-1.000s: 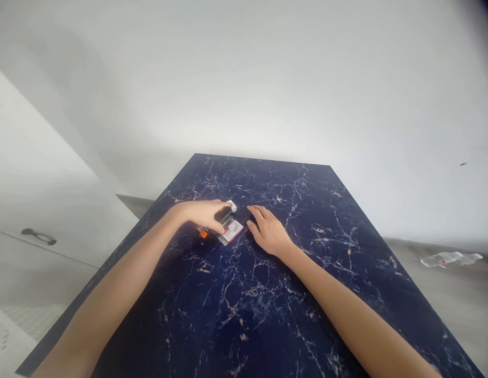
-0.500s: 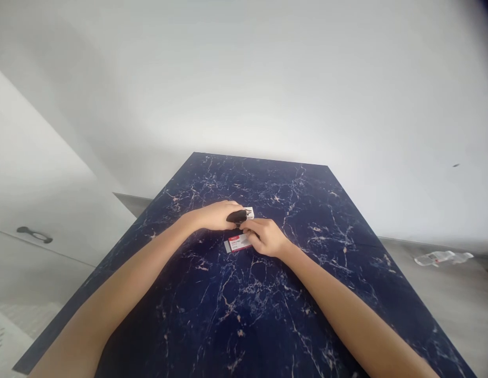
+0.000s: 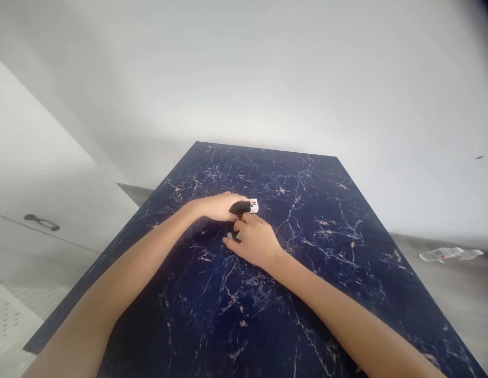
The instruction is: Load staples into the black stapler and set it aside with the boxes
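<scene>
My left hand (image 3: pixel 222 206) is closed on a small black tapered object (image 3: pixel 239 208), holding it above the table. Its exact kind is unclear. A small white box with black print (image 3: pixel 254 205) shows at the right end of the black object; whether the two are joined cannot be told. My right hand (image 3: pixel 257 239) is just below and to the right, its thumb stretched away from the fingers. The fingertips reach the underside of the black object. Under the right hand, a flat red-and-white packet (image 3: pixel 239 237) lies on the table, mostly hidden.
The dark blue marbled table (image 3: pixel 244 315) stands against a pale wall (image 3: pixel 267 79). A white cabinet with a dark handle (image 3: pixel 42 222) is at the left. A crumpled clear plastic piece (image 3: pixel 450 254) lies beyond the table's right edge.
My right hand has moved left over the red-and-white packet, covering most of it, and its thumb has spread from the fingers. The left hand keeps its hold. The camera view has shifted slightly.
</scene>
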Demonstrator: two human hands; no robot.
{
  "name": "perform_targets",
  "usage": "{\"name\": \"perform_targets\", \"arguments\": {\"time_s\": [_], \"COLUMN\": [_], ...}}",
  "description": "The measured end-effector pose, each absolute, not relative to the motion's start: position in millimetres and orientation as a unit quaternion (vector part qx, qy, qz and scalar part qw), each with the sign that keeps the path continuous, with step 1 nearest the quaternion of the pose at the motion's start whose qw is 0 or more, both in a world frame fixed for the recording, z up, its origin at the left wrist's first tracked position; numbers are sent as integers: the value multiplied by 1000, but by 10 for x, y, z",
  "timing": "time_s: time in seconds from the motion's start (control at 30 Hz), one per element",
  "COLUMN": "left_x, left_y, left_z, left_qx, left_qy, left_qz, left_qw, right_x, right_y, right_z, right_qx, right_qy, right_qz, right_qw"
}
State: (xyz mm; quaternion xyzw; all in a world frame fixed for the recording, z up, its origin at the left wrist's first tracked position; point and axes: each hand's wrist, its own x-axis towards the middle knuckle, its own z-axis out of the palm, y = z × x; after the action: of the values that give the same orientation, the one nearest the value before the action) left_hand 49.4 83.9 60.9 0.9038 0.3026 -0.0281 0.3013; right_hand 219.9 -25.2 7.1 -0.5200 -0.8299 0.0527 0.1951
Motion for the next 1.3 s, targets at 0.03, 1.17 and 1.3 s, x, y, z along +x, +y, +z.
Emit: {"name": "perform_targets", "arguments": {"time_s": [0.03, 1.17, 1.3], "left_x": [473, 476, 471], "left_y": [854, 926, 920], "left_z": [619, 282, 299], "left_qx": [905, 847, 853], "left_qy": [299, 377, 373], "left_qz": [-35, 178, 171], "left_qw": [300, 329, 321], "right_x": [2164, 2825, 2814], "right_y": [-293, 263, 264], "right_z": [79, 180, 163], "right_qx": [-512, -540, -525], "right_qy": [-838, -736, -792], "right_qz": [43, 322, 238], "right_qw": [185, 251, 201]}}
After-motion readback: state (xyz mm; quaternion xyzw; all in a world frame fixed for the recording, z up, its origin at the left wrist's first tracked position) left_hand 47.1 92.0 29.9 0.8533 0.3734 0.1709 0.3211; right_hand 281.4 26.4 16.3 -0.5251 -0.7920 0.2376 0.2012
